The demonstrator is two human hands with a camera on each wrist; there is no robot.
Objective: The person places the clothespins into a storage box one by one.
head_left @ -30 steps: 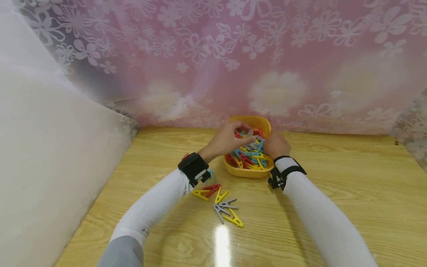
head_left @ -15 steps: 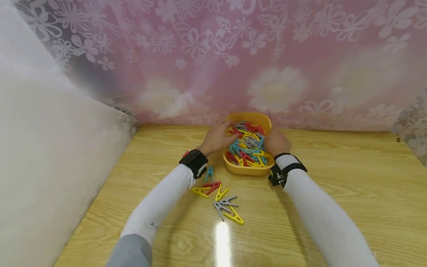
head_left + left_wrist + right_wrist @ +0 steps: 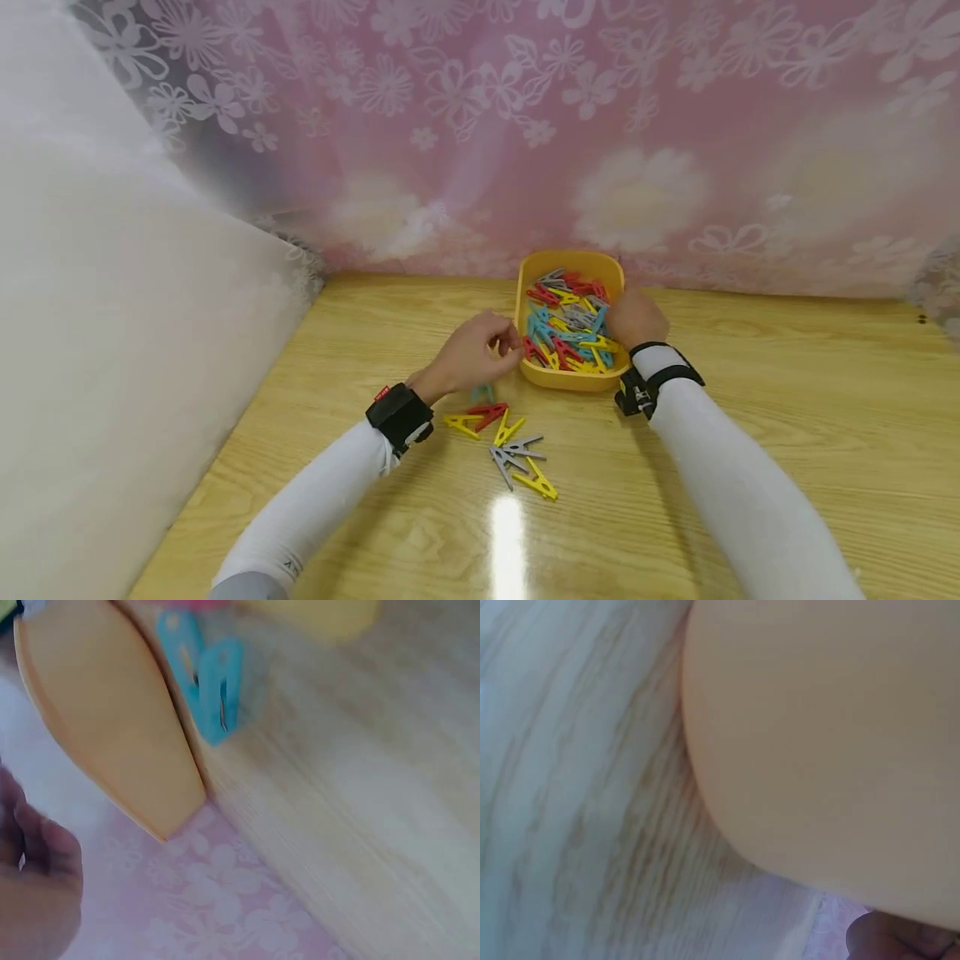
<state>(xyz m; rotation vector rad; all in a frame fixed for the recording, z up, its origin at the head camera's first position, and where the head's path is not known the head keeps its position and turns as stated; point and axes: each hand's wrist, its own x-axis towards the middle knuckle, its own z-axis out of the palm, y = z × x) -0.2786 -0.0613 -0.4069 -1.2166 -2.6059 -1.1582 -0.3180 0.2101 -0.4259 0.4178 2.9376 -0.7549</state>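
Note:
In the head view my left hand (image 3: 480, 354) hovers just left of the yellow plastic basket (image 3: 573, 382), fingers loosely curled with nothing seen between them. Its curled fingers also show at the left edge of the left wrist view. Just under that hand a light blue clothespin (image 3: 483, 392) lies on the table, seen also as a blue clothespin (image 3: 217, 690) in the left wrist view. My right hand (image 3: 636, 317) grips the basket's right rim; its fingertips are hidden. Inside the basket lie many clothespins (image 3: 573, 333) in red, yellow, blue and grey.
Nearer to me on the wooden table (image 3: 360, 500) lie a red clothespin (image 3: 491, 413), several yellow ones (image 3: 536, 482) and grey clothespins (image 3: 521, 450). A pink flowered curtain (image 3: 480, 167) hangs behind the basket, and a white sheet (image 3: 150, 333) borders the left side.
My left hand has come out from over the basket and moved toward me, to above the blue clothespin. The right hand has stayed on the rim.

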